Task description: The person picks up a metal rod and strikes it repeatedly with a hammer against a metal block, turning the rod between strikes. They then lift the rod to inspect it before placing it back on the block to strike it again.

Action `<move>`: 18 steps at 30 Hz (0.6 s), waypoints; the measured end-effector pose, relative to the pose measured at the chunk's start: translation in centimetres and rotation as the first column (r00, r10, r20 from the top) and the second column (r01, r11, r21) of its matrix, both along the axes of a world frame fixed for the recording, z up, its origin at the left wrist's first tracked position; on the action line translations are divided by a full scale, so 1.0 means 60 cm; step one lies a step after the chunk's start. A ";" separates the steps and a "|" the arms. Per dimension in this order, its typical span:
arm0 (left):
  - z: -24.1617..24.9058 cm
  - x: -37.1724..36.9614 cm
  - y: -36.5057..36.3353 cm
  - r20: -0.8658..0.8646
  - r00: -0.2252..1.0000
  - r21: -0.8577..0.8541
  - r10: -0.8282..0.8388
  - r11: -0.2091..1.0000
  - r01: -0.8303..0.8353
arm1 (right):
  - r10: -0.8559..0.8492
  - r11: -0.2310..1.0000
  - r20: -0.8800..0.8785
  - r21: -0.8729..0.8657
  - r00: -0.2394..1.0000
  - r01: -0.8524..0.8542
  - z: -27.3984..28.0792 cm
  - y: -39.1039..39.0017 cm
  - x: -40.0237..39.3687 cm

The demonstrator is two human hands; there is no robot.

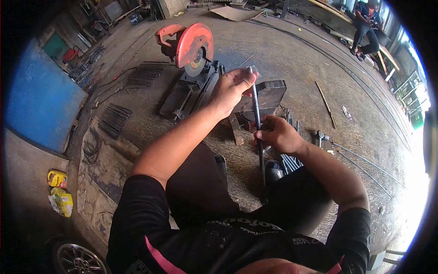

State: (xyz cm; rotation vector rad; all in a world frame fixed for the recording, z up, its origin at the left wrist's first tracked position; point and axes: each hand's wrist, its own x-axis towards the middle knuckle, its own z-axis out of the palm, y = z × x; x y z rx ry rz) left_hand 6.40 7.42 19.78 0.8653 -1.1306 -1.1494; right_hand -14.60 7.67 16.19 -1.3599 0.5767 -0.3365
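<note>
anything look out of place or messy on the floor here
Nothing looks damaged. Both hands, left and right, grip one thin dark metal rod. Loose thin metal rods and a flat cardboard sheet lie scattered on the concrete floor.

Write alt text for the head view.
Seated on a workshop floor, a person grips a thin metal rod with the left hand near its top and the right hand lower. A red cut-off saw stands beyond.
</note>
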 end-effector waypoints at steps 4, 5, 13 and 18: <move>-0.003 0.009 -0.001 -0.017 0.998 0.011 -0.060 0.998 0.060 | -0.060 0.997 -0.001 0.056 0.998 0.060 0.014 0.003 -0.003; -0.002 0.009 -0.001 -0.017 0.998 0.011 -0.060 0.998 0.060 | -0.057 0.996 0.020 0.072 0.998 0.055 0.012 0.002 -0.003; -0.031 -0.021 0.010 0.160 0.930 0.333 -0.332 0.905 0.266 | -0.222 0.964 0.190 -0.102 0.956 0.244 0.007 -0.030 0.010; -0.037 -0.012 -0.027 0.351 0.888 0.453 -0.295 0.884 0.115 | -0.197 0.877 -0.277 -0.479 0.940 0.043 -0.024 -0.098 0.018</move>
